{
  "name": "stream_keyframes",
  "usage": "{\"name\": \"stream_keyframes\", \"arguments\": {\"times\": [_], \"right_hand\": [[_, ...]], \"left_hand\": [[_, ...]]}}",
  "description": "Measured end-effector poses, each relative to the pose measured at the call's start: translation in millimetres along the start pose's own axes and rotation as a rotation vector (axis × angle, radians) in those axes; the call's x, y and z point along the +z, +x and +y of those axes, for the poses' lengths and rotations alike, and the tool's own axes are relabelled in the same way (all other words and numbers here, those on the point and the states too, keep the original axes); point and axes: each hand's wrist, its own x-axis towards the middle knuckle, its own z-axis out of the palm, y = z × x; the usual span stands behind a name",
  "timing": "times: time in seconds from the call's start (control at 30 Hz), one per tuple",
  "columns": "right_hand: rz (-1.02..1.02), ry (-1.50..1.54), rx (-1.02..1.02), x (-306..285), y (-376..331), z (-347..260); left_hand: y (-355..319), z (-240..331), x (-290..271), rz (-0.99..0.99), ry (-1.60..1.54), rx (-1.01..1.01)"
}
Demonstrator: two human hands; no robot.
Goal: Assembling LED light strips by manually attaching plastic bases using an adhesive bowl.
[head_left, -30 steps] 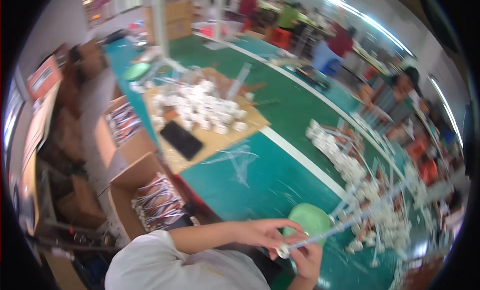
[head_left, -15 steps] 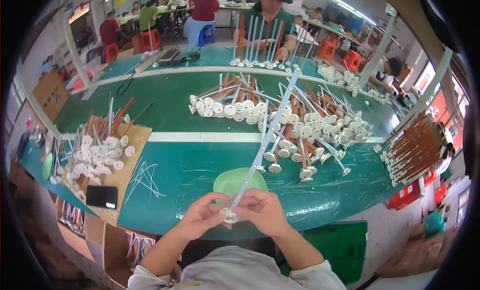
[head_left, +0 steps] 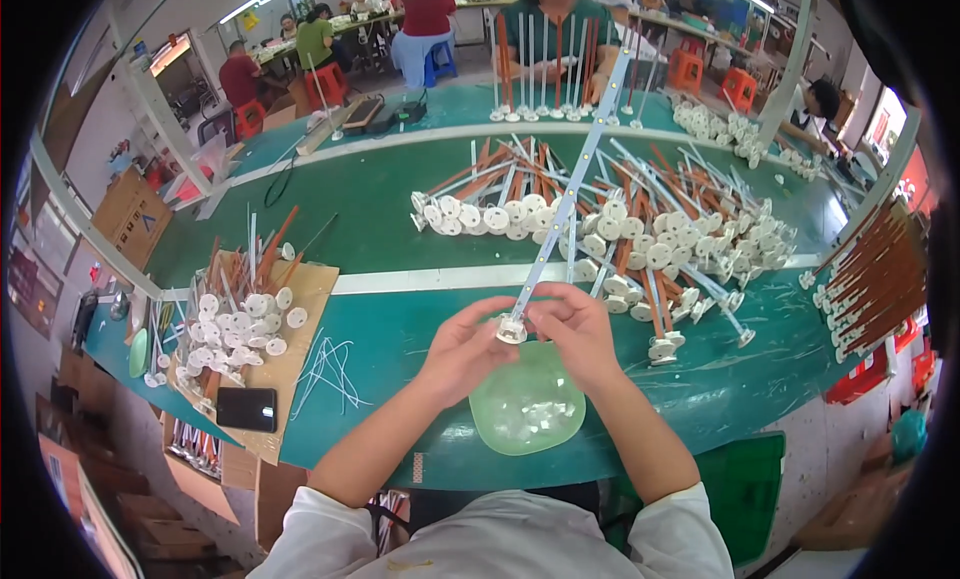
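Between my two hands stands a long, thin LED strip (head_left: 573, 184), pale with small yellow dots, leaning away to the right. At its lower end is a white round base (head_left: 511, 330). My left hand (head_left: 466, 351) is closed at the left side of this base, fingertips against it. My right hand (head_left: 574, 329) pinches the strip's lower end just above the base with thumb and fingers. Under both hands sits a light green bowl (head_left: 500, 431) on the green table, with small clear or shiny bits inside that I cannot make out.
Piles of similar strips with white bases (head_left: 655, 254) lie ahead and to the right. At left, another bunch (head_left: 240, 324) rests on cardboard (head_left: 318, 284) beside a black phone (head_left: 247, 409) and loose white wires (head_left: 330, 374). Across the table a co-worker (head_left: 555, 39) sits behind a row of upright strips.
Both hands have moved forward with the LED strip, from the bowl's near side to its far edge, so more of the bowl shows. The view has shifted slightly.
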Motion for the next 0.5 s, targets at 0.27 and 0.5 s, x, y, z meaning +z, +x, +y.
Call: {"name": "stream_keyframes", "arguments": {"times": [0.27, 0.5], "right_hand": [[0.025, 0.001, -0.045, -0.3, -4.1, 18.6], [0.022, -0.777, -0.499, 1.4, -9.2, 14.7]], "left_hand": [[-7.5, -10.3, -10.9, 0.039, -0.133, -0.064], [-11.9, -12.0, -14.6, 0.021, -0.036, -0.091]]}}
